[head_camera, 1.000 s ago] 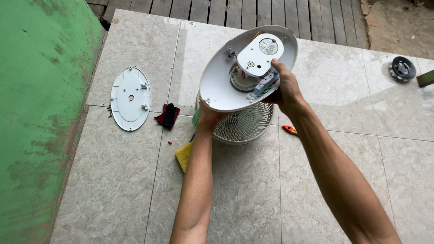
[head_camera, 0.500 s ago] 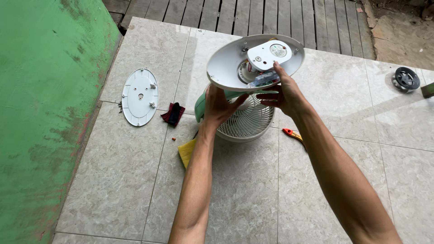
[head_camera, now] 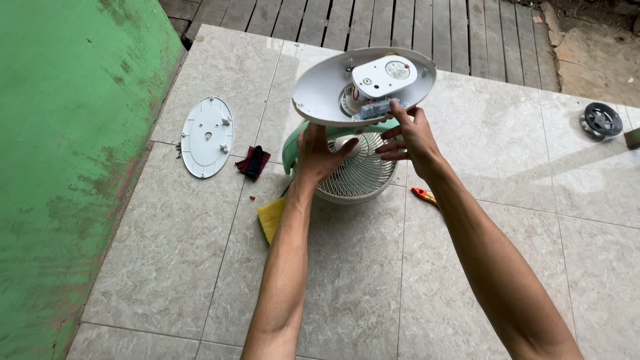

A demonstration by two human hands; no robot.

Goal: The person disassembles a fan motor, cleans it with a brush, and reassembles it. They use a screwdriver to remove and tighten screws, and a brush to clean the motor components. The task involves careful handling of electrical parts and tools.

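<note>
A small fan lies upside down on the tiled floor, its white oval base [head_camera: 320, 93] turned up and open, showing a white inner plate and wiring. Below the base are the green neck [head_camera: 291, 143] and the white round grille [head_camera: 363, 175]. My left hand [head_camera: 319, 155] presses against the neck and the underside of the base. My right hand [head_camera: 410, 133] grips the near edge of the base beside the small circuit part, fingers spread over the grille.
A detached white oval cover [head_camera: 207, 136] lies on the tiles to the left, next to a dark red and black object [head_camera: 253, 162]. A yellow cloth [head_camera: 272, 218] and an orange-handled tool [head_camera: 423, 195] lie near the fan. A black wheel-like part [head_camera: 601, 120] sits far right. Green wall at left.
The fan base has tipped from facing me to lying flatter, and both hands have shifted lower along it. The view has moved back and to the right.
</note>
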